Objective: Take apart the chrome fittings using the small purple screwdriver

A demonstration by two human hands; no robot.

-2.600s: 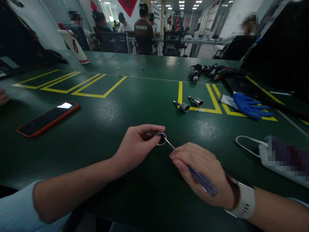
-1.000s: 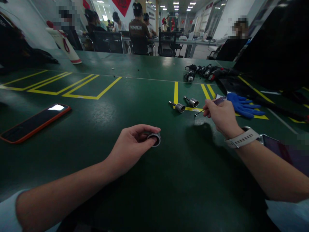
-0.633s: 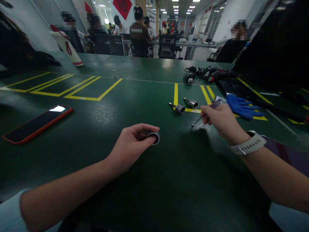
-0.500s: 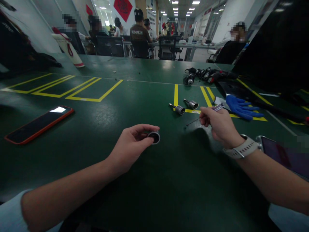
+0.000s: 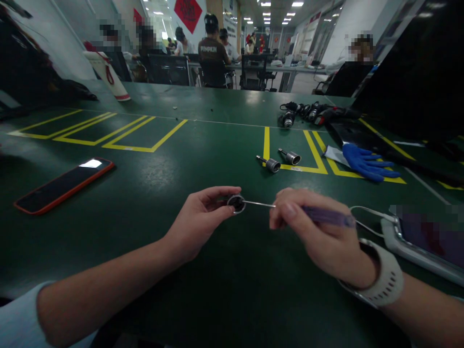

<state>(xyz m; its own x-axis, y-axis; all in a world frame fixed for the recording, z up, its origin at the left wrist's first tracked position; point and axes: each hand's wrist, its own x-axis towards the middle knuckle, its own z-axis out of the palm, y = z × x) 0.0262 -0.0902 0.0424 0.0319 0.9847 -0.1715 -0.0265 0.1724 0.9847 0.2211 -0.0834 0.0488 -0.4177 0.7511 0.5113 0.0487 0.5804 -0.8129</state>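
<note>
My left hand (image 5: 197, 220) pinches a round metal hole saw (image 5: 237, 211) between thumb and fingers, its open mouth turned toward me and to the right. In my right hand (image 5: 311, 227) is a screwdriver (image 5: 328, 216) with a translucent purple handle. Its thin shaft points left, and the tip reaches the mouth of the hole saw; how far inside it goes I cannot tell. Beyond my hands, two similar hole saws with shanks lie on the green table, a nearer one (image 5: 272, 165) and a farther one (image 5: 292, 157).
A blue glove (image 5: 366, 162) lies at the right, behind it black cables (image 5: 308, 112). At the left is a phone in an orange case (image 5: 65, 186). Another device (image 5: 427, 237) with a white cable sits by my right wrist. Yellow tape marks the table (image 5: 203, 140). People sit farther back.
My right hand has come left and nearer to me, turning the screwdriver so that its tip now meets the hole saw. My left hand keeps its hold almost in place.
</note>
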